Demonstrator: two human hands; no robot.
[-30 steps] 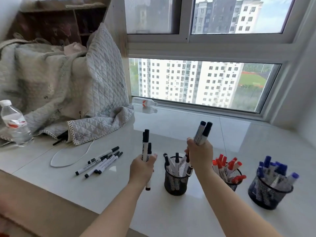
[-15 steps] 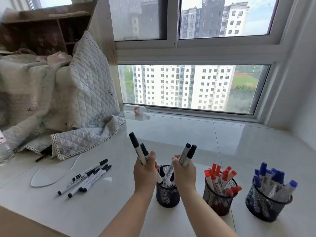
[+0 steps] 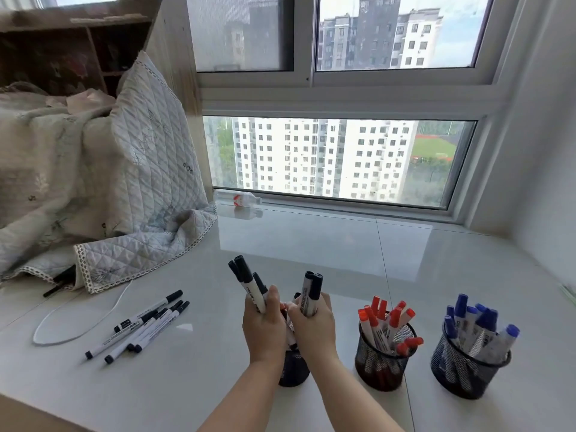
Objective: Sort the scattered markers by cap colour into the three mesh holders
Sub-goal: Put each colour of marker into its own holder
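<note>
Several black-capped markers (image 3: 141,324) lie loose on the pale counter (image 3: 311,244) at the left, side by side and slanting, caps toward the window, with a white cable (image 3: 78,322) looped just beside them and a quilted blanket (image 3: 124,182) heaped behind, one more dark pen (image 3: 59,283) poking out from under its lace edge. Moving across to the middle, the left hand (image 3: 265,328) is closed around a small bunch of black-capped markers, caps (image 3: 241,268) up and leaning left, and right against it the right hand (image 3: 311,322) is clamped on another pair of black-capped markers (image 3: 311,291), caps up and nearly upright. Both hands sit directly over the first mesh holder (image 3: 294,369), which is mostly hidden behind the wrists, so what it holds is hard to read. Next along, well clear of the hands, the middle mesh holder (image 3: 383,360) stands full of red-capped markers (image 3: 386,316), a couple tipped over its rim. At the far right the third mesh holder (image 3: 467,369) stands packed with blue-capped markers (image 3: 477,319), fanned outward. Back by the window sill, a clear plastic bottle (image 3: 238,198) lies on its side.
</note>
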